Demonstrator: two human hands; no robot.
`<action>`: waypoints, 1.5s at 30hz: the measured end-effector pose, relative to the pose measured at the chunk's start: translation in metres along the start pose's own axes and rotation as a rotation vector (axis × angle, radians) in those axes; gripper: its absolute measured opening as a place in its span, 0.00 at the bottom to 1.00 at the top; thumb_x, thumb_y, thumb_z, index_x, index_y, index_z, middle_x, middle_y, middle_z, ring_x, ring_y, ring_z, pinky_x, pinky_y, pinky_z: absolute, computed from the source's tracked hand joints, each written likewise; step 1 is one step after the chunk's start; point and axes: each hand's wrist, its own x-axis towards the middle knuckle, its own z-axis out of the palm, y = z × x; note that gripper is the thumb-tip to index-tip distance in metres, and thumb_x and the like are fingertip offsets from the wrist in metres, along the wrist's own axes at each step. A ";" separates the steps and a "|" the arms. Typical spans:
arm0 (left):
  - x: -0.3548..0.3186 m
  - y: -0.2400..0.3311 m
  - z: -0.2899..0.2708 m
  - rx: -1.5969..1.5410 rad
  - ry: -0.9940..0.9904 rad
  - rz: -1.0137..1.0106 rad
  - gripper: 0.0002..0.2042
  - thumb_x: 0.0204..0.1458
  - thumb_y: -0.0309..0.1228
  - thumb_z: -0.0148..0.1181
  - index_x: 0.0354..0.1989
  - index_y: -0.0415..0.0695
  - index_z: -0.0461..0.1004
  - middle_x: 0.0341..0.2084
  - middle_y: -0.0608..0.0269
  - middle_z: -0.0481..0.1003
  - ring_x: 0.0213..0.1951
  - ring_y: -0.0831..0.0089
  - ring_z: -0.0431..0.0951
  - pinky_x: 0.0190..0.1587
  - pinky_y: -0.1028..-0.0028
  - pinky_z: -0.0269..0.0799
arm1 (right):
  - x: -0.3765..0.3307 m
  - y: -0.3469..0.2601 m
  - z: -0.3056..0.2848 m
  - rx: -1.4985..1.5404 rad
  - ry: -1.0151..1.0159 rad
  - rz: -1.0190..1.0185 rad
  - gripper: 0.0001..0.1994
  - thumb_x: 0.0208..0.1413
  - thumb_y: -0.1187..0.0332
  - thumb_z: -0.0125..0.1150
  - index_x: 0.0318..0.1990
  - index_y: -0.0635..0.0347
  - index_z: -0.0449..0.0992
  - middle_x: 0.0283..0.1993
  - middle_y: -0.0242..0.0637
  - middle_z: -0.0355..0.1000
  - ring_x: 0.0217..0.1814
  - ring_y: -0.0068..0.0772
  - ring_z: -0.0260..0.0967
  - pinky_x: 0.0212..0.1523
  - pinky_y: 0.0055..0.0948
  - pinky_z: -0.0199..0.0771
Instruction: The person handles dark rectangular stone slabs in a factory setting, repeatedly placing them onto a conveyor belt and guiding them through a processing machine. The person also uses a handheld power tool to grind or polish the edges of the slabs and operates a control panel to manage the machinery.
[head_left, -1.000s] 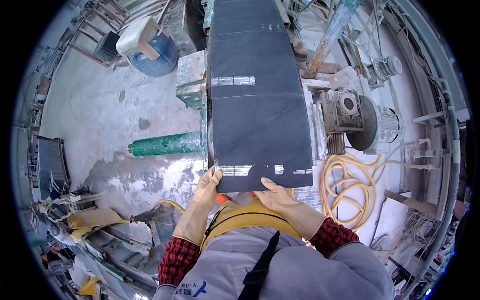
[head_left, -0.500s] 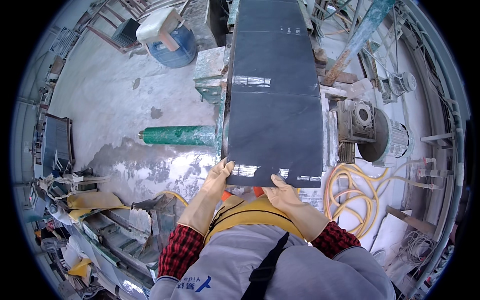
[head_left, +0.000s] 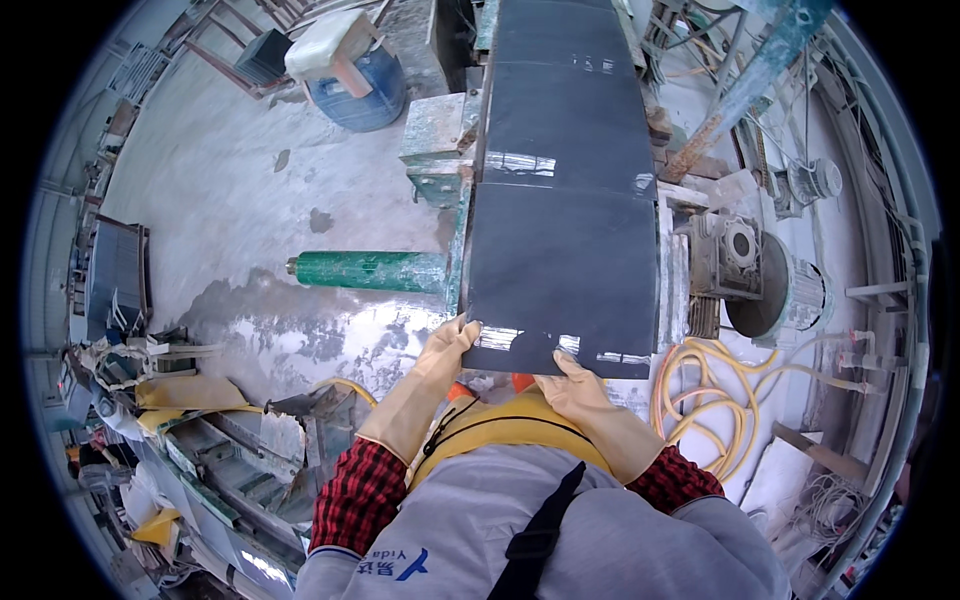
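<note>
Dark slab [head_left: 565, 265], gripped by left hand [head_left: 444, 357] and right hand [head_left: 580, 394], appears farther right in view than before.

Head fisheye, facing down, near left hand [head_left: 450, 345], right hand [head_left: 577, 388]; picture's edges perhaps unreliable.

The dark grey panel [head_left: 565, 260] in my grip, lying flat before me.
Charcoal and mostly matt, it is a smooth, four-cornered sheet, its near edge facing my waist and a fine, straight line marking its far end. Close to the near edge I see three bright, glassy patches: one toward the left, a small one right of the middle, and a low, narrow one by the right corner.
</note>
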 end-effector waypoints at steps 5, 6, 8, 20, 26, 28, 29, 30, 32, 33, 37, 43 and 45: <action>0.001 -0.004 -0.003 -0.045 -0.041 0.043 0.19 0.66 0.35 0.54 0.61 0.39 0.69 0.47 0.70 0.77 0.49 0.83 0.74 0.53 0.79 0.71 | -0.006 0.003 0.011 -0.044 0.017 -0.030 0.16 0.66 0.78 0.51 0.60 0.69 0.65 0.65 0.46 0.64 0.72 0.44 0.58 0.76 0.41 0.56; -0.002 0.000 0.003 -0.057 -0.038 0.027 0.19 0.66 0.35 0.54 0.61 0.39 0.69 0.48 0.69 0.77 0.49 0.83 0.74 0.53 0.79 0.71 | -0.006 0.002 0.008 -0.046 0.028 -0.038 0.16 0.66 0.78 0.51 0.60 0.69 0.65 0.65 0.46 0.64 0.72 0.44 0.58 0.77 0.42 0.55; -0.002 -0.002 0.002 -0.075 -0.045 -0.003 0.19 0.66 0.34 0.54 0.61 0.39 0.69 0.48 0.69 0.77 0.49 0.82 0.75 0.53 0.79 0.72 | -0.009 0.000 0.006 -0.047 0.031 -0.035 0.16 0.66 0.78 0.52 0.59 0.69 0.66 0.65 0.45 0.64 0.73 0.45 0.58 0.77 0.43 0.55; 0.008 -0.010 -0.001 -0.073 -0.067 0.070 0.24 0.64 0.44 0.58 0.60 0.39 0.69 0.45 0.69 0.78 0.44 0.83 0.77 0.47 0.79 0.74 | -0.004 -0.002 0.011 -0.048 0.029 -0.075 0.12 0.64 0.79 0.54 0.54 0.68 0.68 0.63 0.46 0.66 0.71 0.46 0.61 0.76 0.46 0.57; 0.014 0.003 0.001 -0.027 -0.055 0.032 0.21 0.64 0.42 0.58 0.57 0.40 0.71 0.44 0.71 0.78 0.46 0.84 0.75 0.50 0.79 0.72 | 0.001 -0.006 0.016 -0.085 0.037 -0.123 0.11 0.63 0.79 0.54 0.52 0.68 0.70 0.61 0.47 0.69 0.68 0.47 0.63 0.75 0.48 0.60; 0.027 -0.014 -0.016 -0.019 -0.126 0.074 0.17 0.65 0.38 0.57 0.57 0.41 0.71 0.43 0.70 0.78 0.44 0.84 0.77 0.50 0.79 0.74 | 0.002 -0.006 0.019 -0.130 0.043 -0.145 0.11 0.65 0.78 0.53 0.53 0.69 0.69 0.63 0.48 0.68 0.70 0.46 0.62 0.75 0.47 0.58; 0.027 -0.011 -0.013 -0.005 -0.089 0.057 0.15 0.65 0.38 0.57 0.54 0.42 0.72 0.41 0.71 0.78 0.43 0.84 0.76 0.49 0.79 0.73 | 0.003 -0.006 0.019 -0.136 0.034 -0.149 0.11 0.65 0.78 0.53 0.53 0.69 0.70 0.62 0.48 0.68 0.69 0.46 0.63 0.75 0.47 0.58; 0.026 -0.007 -0.009 0.010 -0.051 0.041 0.13 0.65 0.38 0.56 0.51 0.43 0.73 0.39 0.72 0.77 0.41 0.85 0.76 0.47 0.79 0.73 | 0.004 -0.006 0.020 -0.142 0.026 -0.153 0.11 0.65 0.77 0.53 0.52 0.69 0.70 0.62 0.48 0.68 0.69 0.46 0.63 0.75 0.47 0.58; 0.027 -0.006 -0.009 0.068 0.004 0.009 0.10 0.65 0.37 0.56 0.45 0.44 0.74 0.36 0.74 0.76 0.38 0.86 0.74 0.44 0.79 0.71 | 0.005 -0.007 0.020 -0.158 0.033 -0.163 0.10 0.64 0.77 0.53 0.52 0.68 0.70 0.62 0.48 0.69 0.68 0.46 0.64 0.75 0.47 0.58; 0.030 -0.009 -0.014 0.112 0.023 -0.007 0.09 0.65 0.37 0.56 0.42 0.45 0.74 0.34 0.75 0.75 0.37 0.86 0.72 0.42 0.79 0.70 | 0.005 -0.007 0.020 -0.168 0.048 -0.169 0.10 0.64 0.77 0.53 0.52 0.68 0.71 0.61 0.48 0.69 0.68 0.46 0.65 0.75 0.47 0.58; 0.023 0.010 -0.003 0.367 0.135 0.025 0.12 0.64 0.42 0.57 0.34 0.47 0.73 0.29 0.73 0.71 0.34 0.84 0.67 0.38 0.78 0.66 | 0.010 -0.014 0.014 -0.149 0.072 -0.186 0.09 0.63 0.79 0.55 0.49 0.68 0.72 0.57 0.47 0.72 0.65 0.46 0.68 0.74 0.47 0.62; 0.004 0.055 -0.026 0.475 0.085 -0.177 0.27 0.64 0.48 0.54 0.60 0.38 0.71 0.39 0.59 0.80 0.37 0.73 0.80 0.44 0.72 0.79 | 0.006 -0.001 0.038 -0.043 0.160 -0.173 0.10 0.61 0.78 0.57 0.49 0.66 0.72 0.56 0.48 0.72 0.63 0.49 0.68 0.72 0.48 0.64; -0.023 0.055 -0.057 0.253 0.150 -0.141 0.28 0.65 0.48 0.54 0.62 0.36 0.68 0.39 0.57 0.79 0.37 0.73 0.80 0.44 0.73 0.80 | 0.004 0.004 0.041 -0.038 0.129 -0.168 0.11 0.61 0.76 0.58 0.50 0.66 0.72 0.58 0.48 0.72 0.64 0.49 0.68 0.72 0.48 0.64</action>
